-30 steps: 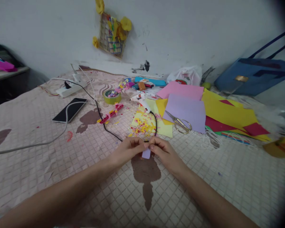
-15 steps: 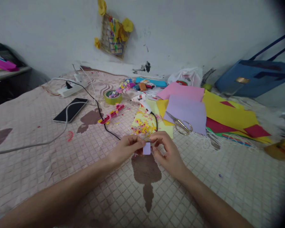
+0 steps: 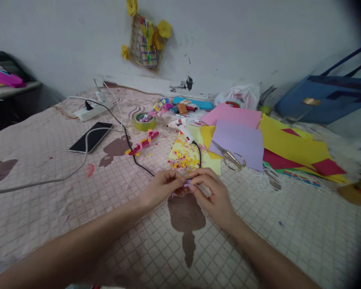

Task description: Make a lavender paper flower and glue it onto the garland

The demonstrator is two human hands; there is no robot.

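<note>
A small purple paper piece (image 3: pixel 187 182) is pinched between my two hands near the middle of the view, and it shows as a narrow strip. My left hand (image 3: pixel 168 184) grips its left end with thumb and fingers. At its right end, the thumb and forefinger of my right hand (image 3: pixel 209 188) close on it. Just beyond the hands, yellow and pink paper scraps (image 3: pixel 183 159) lie on a pale yellow sheet (image 3: pixel 216 165). A white glue gun (image 3: pixel 182 128) rests behind the scraps, its black cord running down towards my fingers.
Gold-handled scissors (image 3: pixel 230 156) lie on a purple sheet (image 3: pixel 240 138), beside yellow sheets (image 3: pixel 291 140) and white string (image 3: pixel 267 178). To the left are a decorated red clothespin (image 3: pixel 142 143), a green tape roll (image 3: pixel 144 121), a phone (image 3: pixel 91 137), cables and a power strip (image 3: pixel 93 111).
The purple piece showed its flat face before and now appears as a thin strip. My right fingers have closed onto its right end. The whole view has shifted slightly.
</note>
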